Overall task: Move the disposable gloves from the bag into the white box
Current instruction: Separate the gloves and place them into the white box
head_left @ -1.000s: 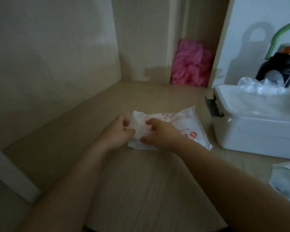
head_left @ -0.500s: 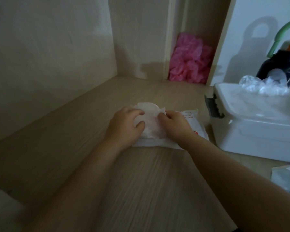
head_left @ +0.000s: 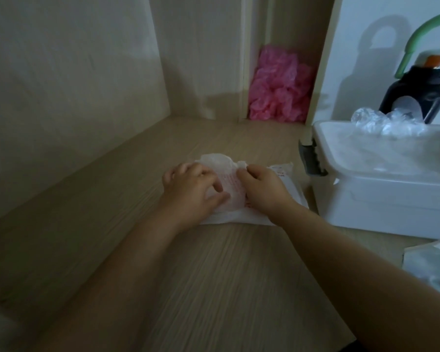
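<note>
Noted left hand [head_left: 191,190] and right hand [head_left: 263,190] both pinching bag [head_left: 230,185] film, beside white box [head_left: 381,212].

— What sort of place is this?
— A home, by the look of it: a dim built-in nook, with a pale wood-grain counter [head_left: 214,275] closed in by beige wood-look panels [head_left: 61,85].
— Anything besides the furniture?
— Household odds: a white plastic box [head_left: 391,212] with a grey latch, a black bottle with a green loop handle [head_left: 412,90] behind it, and a crumpled pink plastic heap [head_left: 277,92] tucked in a narrow gap.
</note>
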`<control>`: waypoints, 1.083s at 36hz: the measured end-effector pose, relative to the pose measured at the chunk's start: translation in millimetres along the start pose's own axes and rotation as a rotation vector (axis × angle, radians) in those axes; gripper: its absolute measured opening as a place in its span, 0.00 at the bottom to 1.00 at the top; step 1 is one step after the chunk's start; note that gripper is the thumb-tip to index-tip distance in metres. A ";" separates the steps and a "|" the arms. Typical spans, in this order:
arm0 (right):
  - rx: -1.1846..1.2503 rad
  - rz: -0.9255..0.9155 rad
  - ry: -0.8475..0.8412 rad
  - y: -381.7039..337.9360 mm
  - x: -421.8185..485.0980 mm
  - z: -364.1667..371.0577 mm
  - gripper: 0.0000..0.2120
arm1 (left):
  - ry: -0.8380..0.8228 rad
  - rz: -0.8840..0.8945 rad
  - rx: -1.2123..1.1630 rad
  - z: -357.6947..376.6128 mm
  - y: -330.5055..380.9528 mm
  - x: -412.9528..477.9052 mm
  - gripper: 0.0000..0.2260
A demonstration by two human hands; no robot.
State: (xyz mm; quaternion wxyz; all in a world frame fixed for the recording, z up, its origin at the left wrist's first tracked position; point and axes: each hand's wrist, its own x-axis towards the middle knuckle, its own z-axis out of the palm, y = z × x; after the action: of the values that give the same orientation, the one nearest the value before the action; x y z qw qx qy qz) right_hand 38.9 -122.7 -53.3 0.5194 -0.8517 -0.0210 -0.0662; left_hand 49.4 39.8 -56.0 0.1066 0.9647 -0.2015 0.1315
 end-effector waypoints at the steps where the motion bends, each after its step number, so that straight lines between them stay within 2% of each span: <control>1: 0.005 0.001 0.000 -0.5 0.3 -0.9 0.14 | -0.086 0.016 0.006 -1.4 -1.4 -0.7 0.16; 3: 0.012 0.002 0.009 -0.5 1.1 -1.5 0.13 | -0.183 0.040 0.048 -0.9 -6.3 -0.7 0.15; 5: 0.011 -0.005 0.013 -0.2 0.7 -1.1 0.13 | -0.161 0.063 0.038 0.3 -10.1 -0.3 0.11; 9: -0.034 -0.037 -0.007 2.2 -3.0 -0.1 0.14 | 0.049 0.122 -0.203 4.5 -13.6 -2.6 0.10; 12: -0.078 -0.029 -0.019 4.4 -4.1 1.5 0.13 | 0.166 0.024 -0.400 1.4 -8.3 -4.4 0.07; 20: -0.161 -0.010 -0.079 2.5 -6.8 -1.0 0.12 | 0.374 -0.102 -0.474 3.0 -8.7 -0.5 0.06; 23: -0.170 -0.003 -0.101 -0.2 -9.0 0.4 0.16 | 0.650 -0.233 -0.506 -1.5 -6.9 -0.5 0.08; 25: -0.165 -0.004 -0.116 -2.8 -10.3 0.0 0.20 | 0.885 -0.344 -0.635 -11.6 -6.9 0.8 0.09; 26: -0.150 -0.008 -0.120 -4.2 -11.0 -1.0 0.21 | 0.930 -0.383 -0.728 -18.6 -6.1 2.6 0.09; 28: -0.076 -0.028 -0.102 -9.1 -13.0 -3.9 0.22 | 0.859 -0.382 -0.782 -30.5 -4.2 7.3 0.07; 30: 0.041 -0.028 -0.073 -17.5 -13.4 -5.8 0.25 | 0.687 -0.267 -0.778 -38.1 -0.9 11.9 0.04; 32: 0.231 0.007 -0.061 -28.1 -10.6 -8.7 0.29 | 0.511 -0.131 -0.842 -46.9 6.4 14.4 0.07; 34: 0.475 0.106 -0.091 -40.4 -4.3 -15.9 0.31 | 0.418 -0.035 -0.913 -54.2 11.6 16.9 0.11; 36: 0.661 0.162 -0.114 -51.4 0.3 -27.0 0.27 | 0.372 0.017 -1.012 -63.8 16.2 18.6 0.12; 39: 0.638 0.076 -0.076 -62.3 -1.2 -40.7 0.12 | 0.294 0.024 -1.143 -76.1 23.5 18.9 0.13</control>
State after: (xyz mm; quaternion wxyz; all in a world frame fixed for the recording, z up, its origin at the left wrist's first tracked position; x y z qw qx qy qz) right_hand 27.5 -130.1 19.9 0.7611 -0.6479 -0.0284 -0.0050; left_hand 40.2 31.6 24.9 0.6350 0.7235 -0.2346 0.1355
